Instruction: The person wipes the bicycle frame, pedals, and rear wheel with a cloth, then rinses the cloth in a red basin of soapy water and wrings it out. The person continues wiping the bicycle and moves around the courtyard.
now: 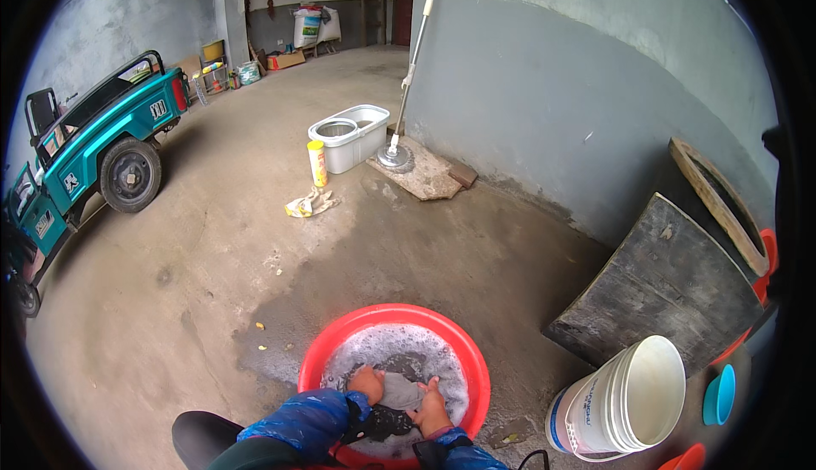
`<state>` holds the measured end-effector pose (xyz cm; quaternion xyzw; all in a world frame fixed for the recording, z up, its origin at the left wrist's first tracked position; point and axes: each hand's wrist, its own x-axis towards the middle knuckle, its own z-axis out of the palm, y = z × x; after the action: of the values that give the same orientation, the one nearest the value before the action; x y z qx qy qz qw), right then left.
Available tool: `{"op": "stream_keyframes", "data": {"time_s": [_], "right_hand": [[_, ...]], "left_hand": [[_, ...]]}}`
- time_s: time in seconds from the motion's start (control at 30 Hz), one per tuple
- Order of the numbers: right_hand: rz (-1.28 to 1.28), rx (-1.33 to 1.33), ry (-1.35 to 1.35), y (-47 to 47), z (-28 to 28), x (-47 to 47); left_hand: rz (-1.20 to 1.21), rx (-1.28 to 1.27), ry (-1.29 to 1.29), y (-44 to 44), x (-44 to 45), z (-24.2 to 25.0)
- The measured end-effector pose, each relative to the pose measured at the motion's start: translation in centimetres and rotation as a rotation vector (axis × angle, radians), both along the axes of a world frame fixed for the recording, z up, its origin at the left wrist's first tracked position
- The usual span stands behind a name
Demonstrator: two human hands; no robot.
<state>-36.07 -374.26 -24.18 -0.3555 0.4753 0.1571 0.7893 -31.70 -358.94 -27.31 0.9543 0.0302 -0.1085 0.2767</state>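
Before me on the floor stands a red plastic basin of foamy water. Inside it, my left hand grips the left part of a wet grey cloth. My right hand has hold of the cloth's right edge, with the thumb raised. Darker cloth lies in the suds just below the two hands; how much of it is under water is hidden. White suds float around the rim side of the water. Blue sleeves cover both forearms.
Right of the basin stands a white plastic bucket, near a dark board against the wall. Farther off are a grey mop bucket, a spin mop, a yellow canister and gloves. A teal cargo tricycle stands left.
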Motion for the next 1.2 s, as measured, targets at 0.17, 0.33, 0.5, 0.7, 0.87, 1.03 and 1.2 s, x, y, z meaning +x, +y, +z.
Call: {"op": "stream_keyframes", "data": {"time_s": [0.17, 0.33, 0.5, 0.7, 0.87, 1.03, 1.2], "right_hand": [[0.309, 0.109, 0.081, -0.1, 0.6, -0.4], [0.079, 0.261, -0.112, -1.1, 2.3, 0.3], [0.138, 0.432, -0.211, -0.8, 5.8, -1.5], [0.041, 0.370, -0.275, -4.2, 7.4, -4.3], [0.089, 0.013, -0.221, -5.0, 9.0, -5.5], [0.236, -0.307, -0.186, -2.3, 9.9, -7.7], [0.350, -0.822, -0.299, 4.1, 6.1, -11.9]], "left_hand": [[-0.632, -0.074, -0.208, -0.1, -1.5, -1.0], [-0.254, -0.670, 0.761, -3.4, -2.2, 9.4], [-0.544, -0.621, 0.839, 1.2, -0.2, 18.5], [-0.063, -0.727, 0.866, 1.9, -1.8, 18.6], [-0.479, -1.021, 1.369, -1.5, -1.0, 20.5], [-0.402, -0.999, 1.360, -2.3, -0.5, 23.9], [-0.304, -0.952, 1.360, -1.7, -1.4, 24.9]]}}
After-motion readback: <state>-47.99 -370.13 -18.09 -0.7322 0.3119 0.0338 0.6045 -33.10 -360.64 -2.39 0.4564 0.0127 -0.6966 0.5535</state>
